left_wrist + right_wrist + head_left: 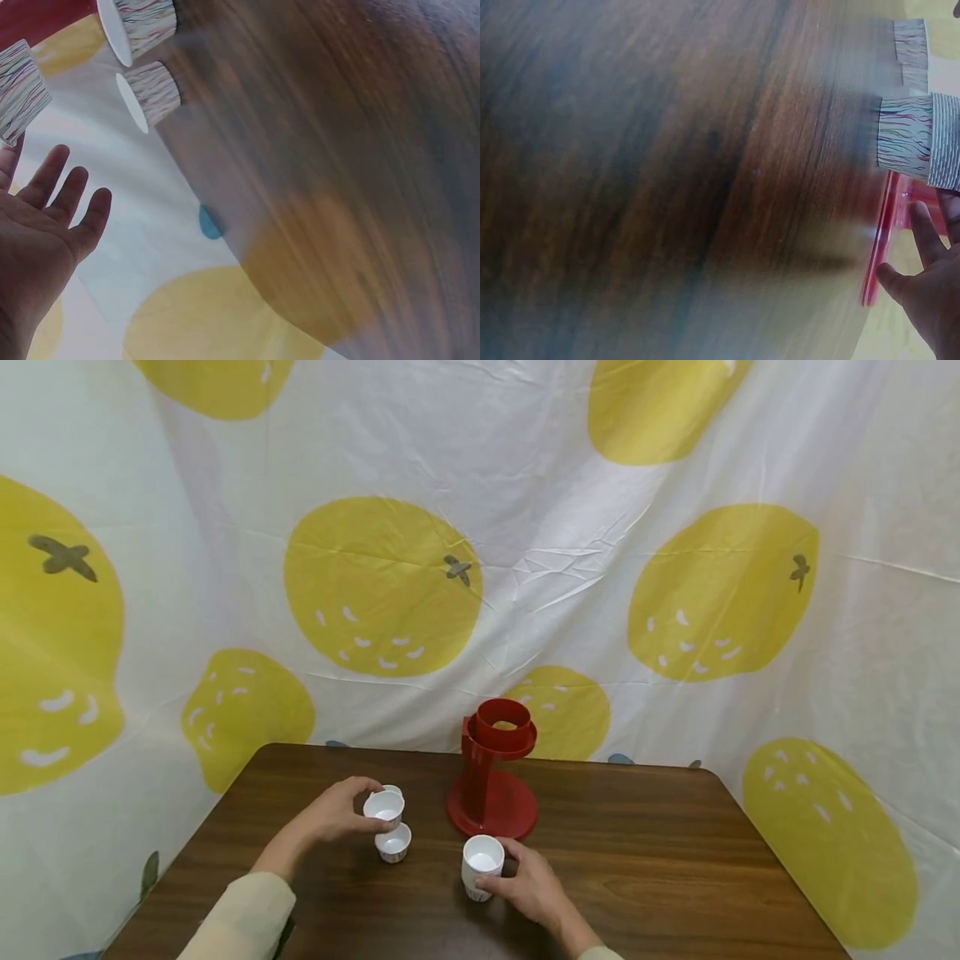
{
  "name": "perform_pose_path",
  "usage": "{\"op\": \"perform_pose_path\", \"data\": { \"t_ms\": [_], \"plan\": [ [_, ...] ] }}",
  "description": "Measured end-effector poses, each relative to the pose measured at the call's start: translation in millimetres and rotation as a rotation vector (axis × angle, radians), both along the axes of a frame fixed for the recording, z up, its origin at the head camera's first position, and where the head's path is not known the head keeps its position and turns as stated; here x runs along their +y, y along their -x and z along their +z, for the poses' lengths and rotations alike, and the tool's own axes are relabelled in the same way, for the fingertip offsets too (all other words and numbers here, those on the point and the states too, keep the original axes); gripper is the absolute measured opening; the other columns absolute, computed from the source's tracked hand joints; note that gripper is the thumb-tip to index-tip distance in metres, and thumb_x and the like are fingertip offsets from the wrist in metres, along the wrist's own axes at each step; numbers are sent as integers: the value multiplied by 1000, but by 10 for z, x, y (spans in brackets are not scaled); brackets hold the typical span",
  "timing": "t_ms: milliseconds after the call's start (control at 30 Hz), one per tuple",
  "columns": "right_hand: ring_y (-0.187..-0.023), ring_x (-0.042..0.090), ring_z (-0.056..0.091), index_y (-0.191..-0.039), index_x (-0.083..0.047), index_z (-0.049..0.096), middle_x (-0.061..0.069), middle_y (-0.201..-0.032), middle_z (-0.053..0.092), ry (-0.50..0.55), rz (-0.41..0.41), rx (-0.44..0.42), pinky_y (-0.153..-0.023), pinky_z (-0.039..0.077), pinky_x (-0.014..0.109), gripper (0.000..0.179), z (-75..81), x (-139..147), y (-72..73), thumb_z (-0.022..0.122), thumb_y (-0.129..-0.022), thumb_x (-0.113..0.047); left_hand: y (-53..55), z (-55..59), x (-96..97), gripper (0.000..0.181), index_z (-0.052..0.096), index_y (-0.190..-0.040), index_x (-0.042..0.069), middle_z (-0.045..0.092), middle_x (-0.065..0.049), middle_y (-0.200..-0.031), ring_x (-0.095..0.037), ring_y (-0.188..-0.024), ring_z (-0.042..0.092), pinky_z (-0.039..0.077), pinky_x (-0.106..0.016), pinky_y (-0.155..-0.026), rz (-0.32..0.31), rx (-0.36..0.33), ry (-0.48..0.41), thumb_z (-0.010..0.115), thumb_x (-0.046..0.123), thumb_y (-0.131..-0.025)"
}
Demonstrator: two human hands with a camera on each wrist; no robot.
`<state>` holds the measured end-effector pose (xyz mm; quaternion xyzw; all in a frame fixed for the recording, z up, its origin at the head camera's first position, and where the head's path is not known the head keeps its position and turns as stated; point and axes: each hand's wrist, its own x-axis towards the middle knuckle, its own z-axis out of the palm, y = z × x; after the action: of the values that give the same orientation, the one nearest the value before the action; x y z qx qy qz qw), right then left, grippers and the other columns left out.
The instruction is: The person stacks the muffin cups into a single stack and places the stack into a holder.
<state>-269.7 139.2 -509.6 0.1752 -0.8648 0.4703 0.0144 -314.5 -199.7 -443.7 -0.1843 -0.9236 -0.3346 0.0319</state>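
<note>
Single white cup pinched in left hand, left of the one red stand. Two loose cups on table, also stand's left. One nested stack, count unclear, gripped by right hand, stand's near side. One fruit-print cloth behind stand.

Pale, apparently cream sleeves

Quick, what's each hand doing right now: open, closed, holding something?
Left hand: closed, holding a small white cup.
Right hand: closed, holding a taller white cup, possibly a stack.
</note>
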Motion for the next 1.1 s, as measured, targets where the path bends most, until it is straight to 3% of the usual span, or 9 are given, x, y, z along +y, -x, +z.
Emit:
{"op": "perform_pose_path", "data": {
  "t_ms": [367,600,1100],
  "plan": [
    [-110,27,59,-126,-8,64,1,-111,68,-5,-5,-2,-95,42,50,60,-15,-2,12,86,-76,-32,72,91,156,54,66,-110,4,64,-4,-105,-26,-99,57,46,-42,-85,-91,46,-42,87,36,-72],
    [-110,27,59,-126,-8,64,1,-111,68,-10,-5,6,-95,42,51,61,-19,-2,15,86,-75,-32,105,129,292,56,66,-112,6,64,-2,-105,-23,-101,56,44,-40,-87,-113,66,-29,87,39,-71],
    [-111,29,59,-126,-7,63,2,-111,68,-13,-1,-16,-95,42,53,61,-2,-3,25,86,-75,-30,96,221,554,59,65,-114,5,64,-6,-113,-33,-113,56,43,-48,-97,-164,59,-16,87,39,-72]
  ]
}}
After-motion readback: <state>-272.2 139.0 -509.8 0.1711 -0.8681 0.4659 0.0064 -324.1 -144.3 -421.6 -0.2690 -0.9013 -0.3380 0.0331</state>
